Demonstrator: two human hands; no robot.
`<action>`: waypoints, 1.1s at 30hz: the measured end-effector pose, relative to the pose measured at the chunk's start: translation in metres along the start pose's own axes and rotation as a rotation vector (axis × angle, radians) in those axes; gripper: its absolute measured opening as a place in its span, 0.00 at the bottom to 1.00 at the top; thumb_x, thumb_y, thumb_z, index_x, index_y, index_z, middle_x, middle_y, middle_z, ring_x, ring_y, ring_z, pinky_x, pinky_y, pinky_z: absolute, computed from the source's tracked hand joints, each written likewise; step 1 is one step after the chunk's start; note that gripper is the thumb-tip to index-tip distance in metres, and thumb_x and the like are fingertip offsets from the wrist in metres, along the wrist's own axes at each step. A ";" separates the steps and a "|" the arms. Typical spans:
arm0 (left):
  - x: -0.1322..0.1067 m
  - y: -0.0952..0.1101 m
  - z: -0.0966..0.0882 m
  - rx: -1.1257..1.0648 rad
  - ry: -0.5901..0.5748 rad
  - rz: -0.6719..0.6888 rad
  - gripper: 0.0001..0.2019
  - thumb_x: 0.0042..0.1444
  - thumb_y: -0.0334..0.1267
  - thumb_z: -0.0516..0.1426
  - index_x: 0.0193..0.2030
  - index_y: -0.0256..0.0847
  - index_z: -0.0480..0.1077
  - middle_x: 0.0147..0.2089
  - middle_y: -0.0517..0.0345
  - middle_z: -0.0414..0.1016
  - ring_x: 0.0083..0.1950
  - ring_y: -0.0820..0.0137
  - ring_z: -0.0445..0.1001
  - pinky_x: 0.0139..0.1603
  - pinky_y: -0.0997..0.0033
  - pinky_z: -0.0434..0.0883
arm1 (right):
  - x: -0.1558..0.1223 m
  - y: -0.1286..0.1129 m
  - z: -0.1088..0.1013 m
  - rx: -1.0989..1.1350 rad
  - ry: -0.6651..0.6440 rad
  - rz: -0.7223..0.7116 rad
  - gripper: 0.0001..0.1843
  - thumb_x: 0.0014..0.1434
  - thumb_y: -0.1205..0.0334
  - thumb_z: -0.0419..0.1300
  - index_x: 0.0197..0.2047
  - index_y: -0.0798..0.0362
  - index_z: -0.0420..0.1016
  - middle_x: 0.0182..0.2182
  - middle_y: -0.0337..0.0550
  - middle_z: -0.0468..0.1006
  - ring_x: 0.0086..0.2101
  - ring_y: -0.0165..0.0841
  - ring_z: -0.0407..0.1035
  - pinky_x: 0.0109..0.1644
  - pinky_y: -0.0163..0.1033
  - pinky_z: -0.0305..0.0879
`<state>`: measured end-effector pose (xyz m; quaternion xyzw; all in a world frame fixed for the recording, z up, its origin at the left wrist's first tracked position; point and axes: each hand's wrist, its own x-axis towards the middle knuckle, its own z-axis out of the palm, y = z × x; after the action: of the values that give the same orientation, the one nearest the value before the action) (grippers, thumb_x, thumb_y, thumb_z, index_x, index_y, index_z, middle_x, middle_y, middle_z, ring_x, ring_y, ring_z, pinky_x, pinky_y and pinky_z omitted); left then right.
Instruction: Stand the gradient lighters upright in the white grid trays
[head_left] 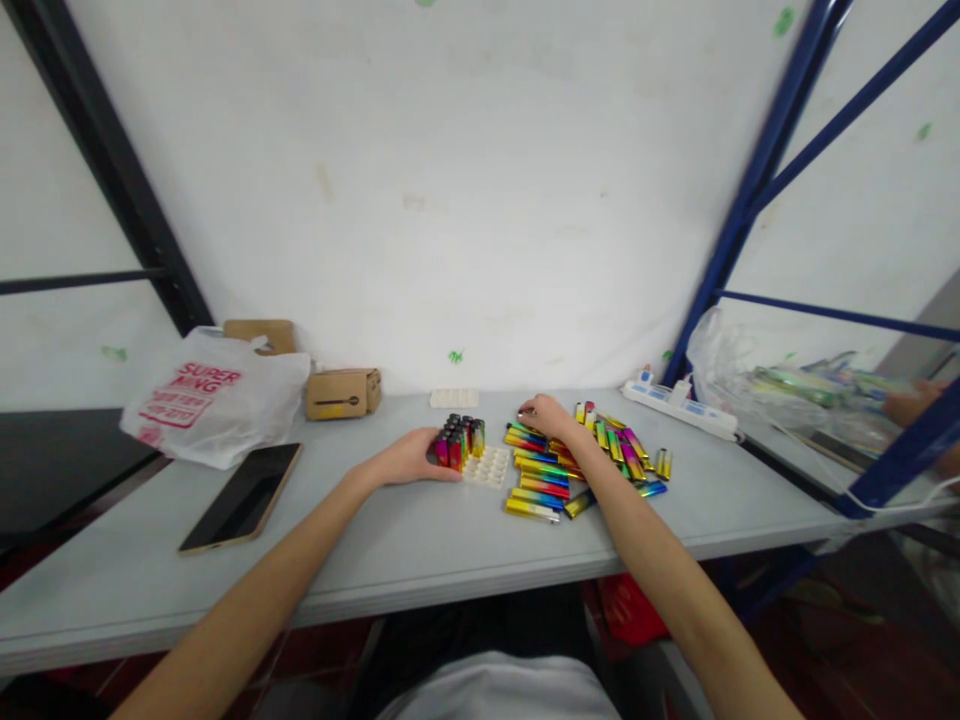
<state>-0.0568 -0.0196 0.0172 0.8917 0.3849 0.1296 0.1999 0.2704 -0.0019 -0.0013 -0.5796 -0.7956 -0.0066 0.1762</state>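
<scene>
At the middle of the table a white moulded tray (489, 468) has upright lighters (456, 442) with dark tops packed in its left part; round sockets show bare on its right. My left hand (411, 458) is curled round the tray's left side, thumb at the near corner and the other fingers partly behind the lighters. Right of the tray lie shiny rainbow-coloured lighters (541, 490), roughly in a row. At the far end of this row my right hand (551, 415) has its fingers closed on a lighter, with only a small silvery end showing.
More loose metallic lighters (626, 450) lie beyond my right forearm. A second white tray (454, 398) sits by the wall. Leftward are a small cardboard box (343, 394), a plastic bag (214, 395) and a phone (244, 498). A power strip (681, 405) lies right; another person's hand (919, 405) shows beyond the blue frame.
</scene>
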 end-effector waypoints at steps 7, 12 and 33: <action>0.000 -0.001 0.000 0.019 0.011 -0.003 0.38 0.40 0.69 0.64 0.45 0.37 0.72 0.42 0.51 0.77 0.40 0.57 0.73 0.38 0.65 0.68 | -0.004 -0.008 -0.004 0.149 0.242 -0.003 0.10 0.64 0.67 0.56 0.44 0.59 0.78 0.42 0.54 0.80 0.43 0.37 0.72 0.54 0.41 0.65; 0.001 -0.002 0.001 0.014 0.011 0.011 0.37 0.40 0.70 0.64 0.44 0.37 0.72 0.40 0.53 0.77 0.39 0.58 0.73 0.37 0.65 0.67 | -0.007 -0.020 -0.009 0.520 0.367 0.062 0.15 0.69 0.56 0.47 0.52 0.54 0.65 0.34 0.43 0.79 0.31 0.31 0.73 0.40 0.37 0.67; 0.000 -0.002 0.002 -0.049 0.012 0.034 0.35 0.40 0.67 0.65 0.45 0.38 0.73 0.40 0.54 0.78 0.39 0.59 0.73 0.37 0.67 0.67 | -0.015 -0.097 -0.006 1.157 0.176 0.346 0.19 0.62 0.51 0.43 0.21 0.48 0.51 0.14 0.32 0.50 0.16 0.27 0.41 0.19 0.35 0.42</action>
<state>-0.0572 -0.0183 0.0145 0.8922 0.3675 0.1477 0.2170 0.1862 -0.0494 0.0192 -0.5080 -0.5466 0.4077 0.5263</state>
